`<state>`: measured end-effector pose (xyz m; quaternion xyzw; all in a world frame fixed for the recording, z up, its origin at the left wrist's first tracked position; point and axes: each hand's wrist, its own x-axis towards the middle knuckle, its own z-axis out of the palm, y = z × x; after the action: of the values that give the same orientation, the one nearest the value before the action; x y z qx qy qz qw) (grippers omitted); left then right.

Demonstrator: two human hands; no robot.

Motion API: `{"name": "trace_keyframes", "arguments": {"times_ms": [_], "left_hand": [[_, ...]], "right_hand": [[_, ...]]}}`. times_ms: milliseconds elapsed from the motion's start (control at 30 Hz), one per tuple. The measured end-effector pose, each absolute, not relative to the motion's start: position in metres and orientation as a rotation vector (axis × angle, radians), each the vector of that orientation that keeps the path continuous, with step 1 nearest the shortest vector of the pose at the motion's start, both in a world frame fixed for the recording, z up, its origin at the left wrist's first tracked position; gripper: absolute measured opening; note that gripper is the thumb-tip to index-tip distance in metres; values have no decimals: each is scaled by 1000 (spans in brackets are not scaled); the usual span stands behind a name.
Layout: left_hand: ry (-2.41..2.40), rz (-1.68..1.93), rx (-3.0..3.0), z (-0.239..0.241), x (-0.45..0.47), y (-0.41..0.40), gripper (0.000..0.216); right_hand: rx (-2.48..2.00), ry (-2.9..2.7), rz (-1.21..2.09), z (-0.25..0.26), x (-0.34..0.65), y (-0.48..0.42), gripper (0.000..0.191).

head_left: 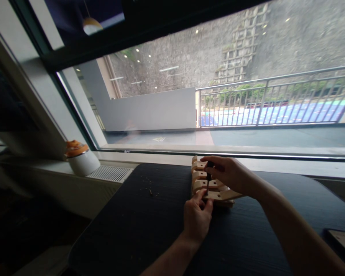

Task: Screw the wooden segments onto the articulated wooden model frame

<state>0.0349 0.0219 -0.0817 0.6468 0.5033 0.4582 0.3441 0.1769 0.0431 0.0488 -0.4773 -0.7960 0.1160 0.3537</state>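
My right hand [228, 172] is closed around the dark handle of a screwdriver [209, 174]. The tool stands nearly upright, its tip down at the near end of a pale wooden piece with curved slats and dark holes [202, 184]. My left hand [197, 214] pinches at the near left corner of that wooden piece, its fingertips close to the screwdriver tip. Whether a screw sits between those fingertips I cannot tell. The wooden piece rests on the dark table [126, 230], partly hidden behind my right hand.
Small screws and bits [151, 192] lie on the table to the left. A dark flat device [342, 241] is at the right edge. On the sill stands a white pot with an orange top [82, 159], beside a vent grille [110, 173]. A large window [166, 115] rises behind the table.
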Motion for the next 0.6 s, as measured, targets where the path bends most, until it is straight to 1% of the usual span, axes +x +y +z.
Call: {"name": "trace_keyframes", "arguments": {"times_ms": [233, 433, 600], "left_hand": [[1316, 1188, 1680, -81, 35, 22, 35], [1300, 1173, 1655, -79, 36, 21, 35], [1311, 1185, 1671, -79, 35, 21, 35]], "right_hand": [[-1231, -2057, 219, 50, 172, 43, 30], [-1183, -2095, 112, 50, 177, 44, 32], [-1183, -2080, 150, 52, 181, 43, 31]]}}
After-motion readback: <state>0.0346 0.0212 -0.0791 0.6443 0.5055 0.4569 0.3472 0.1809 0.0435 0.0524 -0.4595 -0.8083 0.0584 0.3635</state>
